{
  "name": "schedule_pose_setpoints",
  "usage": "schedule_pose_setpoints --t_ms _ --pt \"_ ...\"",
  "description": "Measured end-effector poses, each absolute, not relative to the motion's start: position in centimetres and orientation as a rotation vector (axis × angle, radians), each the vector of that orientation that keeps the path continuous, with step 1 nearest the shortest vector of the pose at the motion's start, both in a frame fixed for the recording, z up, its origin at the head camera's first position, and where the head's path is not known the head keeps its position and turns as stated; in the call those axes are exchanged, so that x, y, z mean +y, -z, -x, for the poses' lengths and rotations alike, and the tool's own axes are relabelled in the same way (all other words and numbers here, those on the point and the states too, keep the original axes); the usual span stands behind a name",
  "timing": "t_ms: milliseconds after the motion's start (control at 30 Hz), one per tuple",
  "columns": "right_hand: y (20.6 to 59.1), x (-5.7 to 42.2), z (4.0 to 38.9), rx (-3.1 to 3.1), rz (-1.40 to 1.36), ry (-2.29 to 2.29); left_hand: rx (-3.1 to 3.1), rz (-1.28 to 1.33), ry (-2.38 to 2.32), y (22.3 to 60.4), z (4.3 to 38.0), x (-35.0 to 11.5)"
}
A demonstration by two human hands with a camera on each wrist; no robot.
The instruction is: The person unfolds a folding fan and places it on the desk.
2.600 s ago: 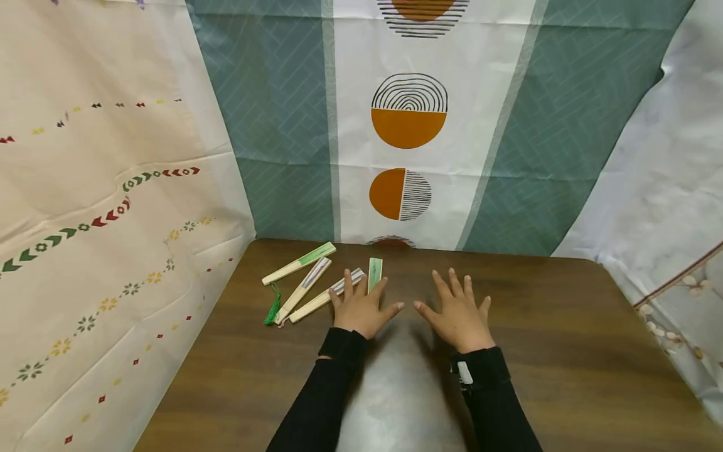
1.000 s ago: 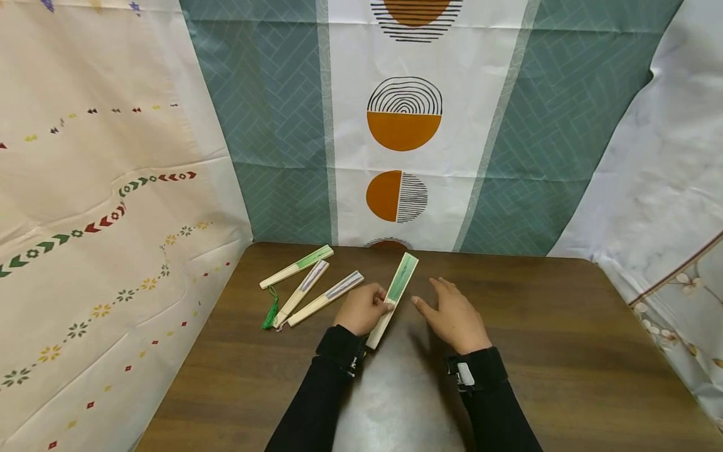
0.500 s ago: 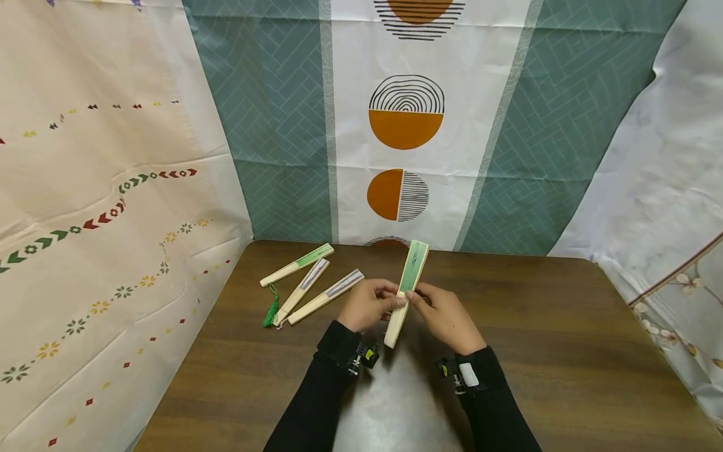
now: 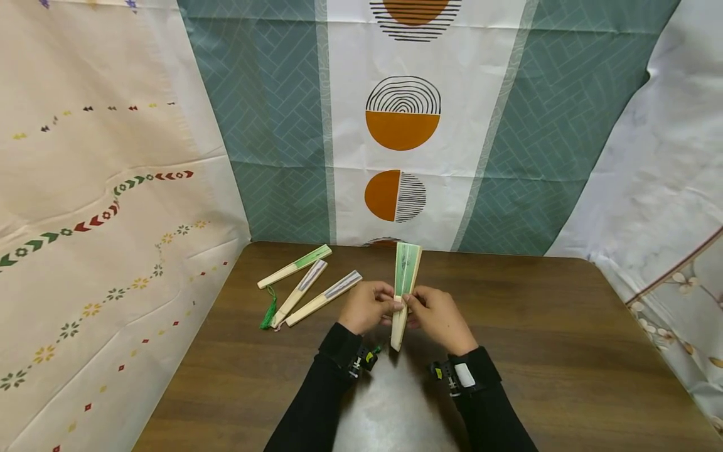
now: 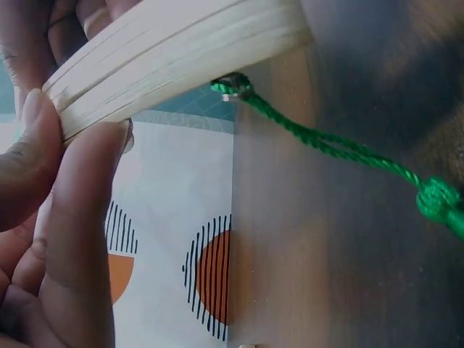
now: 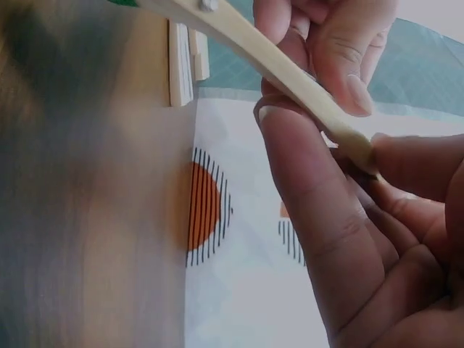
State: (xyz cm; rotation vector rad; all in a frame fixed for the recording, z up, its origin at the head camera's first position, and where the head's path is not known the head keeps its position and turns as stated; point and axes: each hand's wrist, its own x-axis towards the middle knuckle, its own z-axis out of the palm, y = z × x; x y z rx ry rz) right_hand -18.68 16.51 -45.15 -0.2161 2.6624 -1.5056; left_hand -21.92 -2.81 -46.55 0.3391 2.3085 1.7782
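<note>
A folding fan (image 4: 405, 273) with pale wooden ribs and a green leaf is held up between both hands, its ribs slightly spread at the top. My left hand (image 4: 366, 307) pinches it from the left with thumb and fingers. From the right, my right hand (image 4: 442, 319) pinches its other side. In the left wrist view the stacked ribs (image 5: 181, 54) show, and a green tassel cord (image 5: 326, 145) hangs from the pivot end. The right wrist view shows the outer rib (image 6: 279, 65) between thumb and fingers, with a metal pivot near its end.
On the brown table (image 4: 553, 351), left of the hands, lie a folded green fan (image 4: 295, 267) and two folded fans with greyish leaves, one slanting steeply (image 4: 299, 294), the other nearer the hands (image 4: 324, 298). A green tassel (image 4: 268, 314) lies beside them. Patterned cloths hang behind.
The left hand has picked up the green fan from the table and brought it to the middle. The right hand has come in and taken hold, and the fan's top has widened slightly.
</note>
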Motion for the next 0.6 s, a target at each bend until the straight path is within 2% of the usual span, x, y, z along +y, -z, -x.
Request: schedule_pose_setpoints --t_ms 600 --pt "45.13 16.12 18.81 2.574 0.055 1.685 2.257 -0.335 -1.86 46.84 22.11 -2.68"
